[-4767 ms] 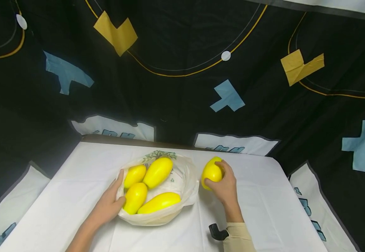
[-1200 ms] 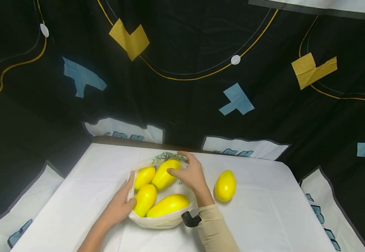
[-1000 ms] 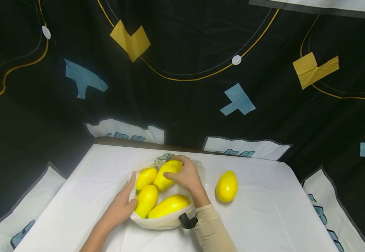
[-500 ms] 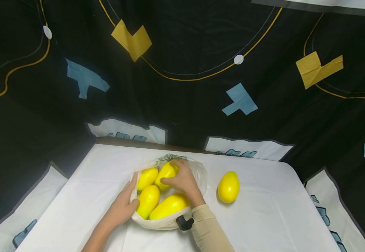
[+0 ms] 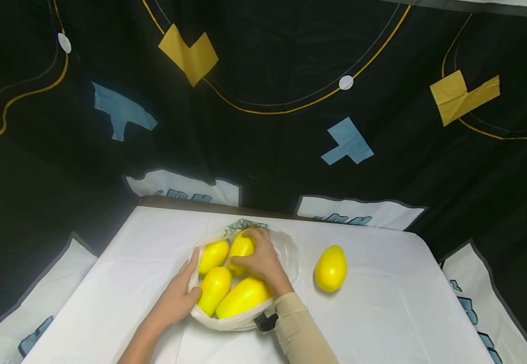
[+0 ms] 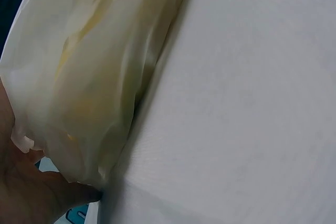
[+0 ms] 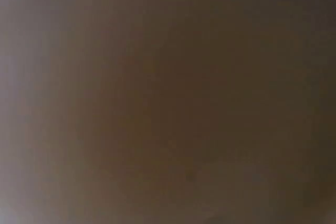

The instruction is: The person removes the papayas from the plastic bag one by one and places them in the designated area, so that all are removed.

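I log: left hand [image 5: 176, 298] grips the bag [image 5: 233, 323] at left; right hand [image 5: 263, 259], slanting in, curls thumb and fingers round a yellow fruit [image 5: 241, 247], 1 of 4 inside. Loose fruit [image 5: 331, 268] on bench [image 5: 381, 308], right of bag.

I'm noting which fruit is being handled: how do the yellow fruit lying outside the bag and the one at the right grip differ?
The outside fruit lies on the white tabletop; the held fruit is in the bag.
The outside fruit is untouched; the held fruit has the right grip around it.
The outside fruit is unobstructed; the held fruit is partly covered.
Both are yellow and smooth.
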{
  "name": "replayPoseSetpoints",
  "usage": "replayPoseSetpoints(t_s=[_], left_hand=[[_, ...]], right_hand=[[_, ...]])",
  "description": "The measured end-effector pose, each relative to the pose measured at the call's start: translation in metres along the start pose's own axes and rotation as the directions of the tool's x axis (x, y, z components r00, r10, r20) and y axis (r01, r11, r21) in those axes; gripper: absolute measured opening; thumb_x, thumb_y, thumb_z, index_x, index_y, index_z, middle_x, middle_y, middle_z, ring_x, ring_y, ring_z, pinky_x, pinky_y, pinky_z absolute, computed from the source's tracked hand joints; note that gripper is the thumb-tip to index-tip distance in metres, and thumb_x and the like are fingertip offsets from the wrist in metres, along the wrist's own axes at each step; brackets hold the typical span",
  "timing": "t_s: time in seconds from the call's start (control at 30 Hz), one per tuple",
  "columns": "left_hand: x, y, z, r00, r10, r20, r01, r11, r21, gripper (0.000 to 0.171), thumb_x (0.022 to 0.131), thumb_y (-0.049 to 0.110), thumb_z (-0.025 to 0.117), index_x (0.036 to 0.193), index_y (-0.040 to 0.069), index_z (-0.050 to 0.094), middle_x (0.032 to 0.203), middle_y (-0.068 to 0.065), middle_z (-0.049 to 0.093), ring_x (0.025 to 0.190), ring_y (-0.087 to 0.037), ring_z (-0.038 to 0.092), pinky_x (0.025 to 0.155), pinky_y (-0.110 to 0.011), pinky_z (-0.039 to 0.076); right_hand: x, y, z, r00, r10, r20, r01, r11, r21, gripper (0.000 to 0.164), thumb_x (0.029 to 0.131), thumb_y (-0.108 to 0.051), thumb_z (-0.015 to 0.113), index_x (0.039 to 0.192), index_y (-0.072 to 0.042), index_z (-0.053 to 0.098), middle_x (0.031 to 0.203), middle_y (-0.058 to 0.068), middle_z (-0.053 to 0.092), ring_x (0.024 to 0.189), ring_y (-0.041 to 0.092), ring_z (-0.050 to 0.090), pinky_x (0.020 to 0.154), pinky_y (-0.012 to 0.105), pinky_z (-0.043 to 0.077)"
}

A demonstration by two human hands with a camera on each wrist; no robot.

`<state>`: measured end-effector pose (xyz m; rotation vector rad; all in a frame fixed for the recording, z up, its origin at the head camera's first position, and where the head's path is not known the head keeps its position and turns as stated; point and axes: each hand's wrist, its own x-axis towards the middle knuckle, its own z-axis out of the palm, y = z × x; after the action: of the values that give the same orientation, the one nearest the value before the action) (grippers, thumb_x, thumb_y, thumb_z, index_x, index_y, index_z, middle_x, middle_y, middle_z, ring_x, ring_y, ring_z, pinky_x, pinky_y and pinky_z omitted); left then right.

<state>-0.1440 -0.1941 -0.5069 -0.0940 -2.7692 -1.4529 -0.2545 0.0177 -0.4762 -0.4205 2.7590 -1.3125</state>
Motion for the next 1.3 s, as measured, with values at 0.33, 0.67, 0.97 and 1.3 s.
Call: replayPoseSetpoints(t_s=[0.33, 0.67, 0.97, 1.3], left_hand=[[0.000, -0.003, 0.002, 1.000, -0.006, -0.002, 0.006, 1.000, 0.009, 0.093, 0.087, 0.005, 0.055, 0.157, 0.032, -0.001, 0.163, -0.008, 0.009, 0.147, -0.033, 0.011, 0.115, -0.057, 0.014], [0.000, -0.003, 0.001, 1.000, 0.014, -0.011, -0.014, 1.000, 0.008, 0.093, 0.087, 0.004, 0.055, 0.157, 0.028, 0.000, 0.162, -0.011, 0.010, 0.147, -0.035, 0.011, 0.115, -0.057, 0.015], [-0.001, -0.002, 0.000, 1.000, -0.006, 0.004, 0.006, 1.000, -0.005, 0.093, 0.087, 0.004, 0.055, 0.157, 0.030, -0.001, 0.162, -0.011, 0.009, 0.147, -0.035, 0.010, 0.115, -0.058, 0.014], [0.000, -0.002, 0.001, 1.000, -0.009, 0.002, 0.009, 1.000, 0.006, 0.093, 0.088, 0.005, 0.055, 0.157, 0.031, -0.001, 0.162, -0.011, 0.008, 0.147, -0.036, 0.009, 0.115, -0.059, 0.013]], right_hand=[[0.001, 0.007, 0.002, 0.999, 0.015, -0.048, -0.014, 1.000, 0.006, 0.063, 0.064, -0.032, 0.087, 0.120, -0.022, 0.059, 0.133, -0.001, 0.044, 0.107, 0.021, 0.051, 0.090, 0.038, 0.051], [-0.009, 0.009, -0.007, 0.998, 0.015, -0.057, -0.016, 1.000, -0.006, 0.063, 0.063, -0.031, 0.087, 0.119, -0.025, 0.057, 0.139, -0.003, 0.041, 0.115, 0.020, 0.047, 0.096, 0.038, 0.047], [-0.022, 0.003, -0.025, 0.995, 0.041, -0.086, -0.039, 0.999, 0.025, 0.065, 0.062, -0.031, 0.086, 0.118, -0.029, 0.055, 0.146, -0.006, 0.037, 0.122, 0.020, 0.044, 0.096, 0.041, 0.049], [-0.037, -0.001, -0.053, 0.987, 0.016, -0.160, 0.003, 0.993, 0.116, 0.063, 0.061, -0.023, 0.087, 0.116, -0.027, 0.056, 0.149, -0.005, 0.035, 0.124, 0.026, 0.045, 0.094, 0.043, 0.051]])
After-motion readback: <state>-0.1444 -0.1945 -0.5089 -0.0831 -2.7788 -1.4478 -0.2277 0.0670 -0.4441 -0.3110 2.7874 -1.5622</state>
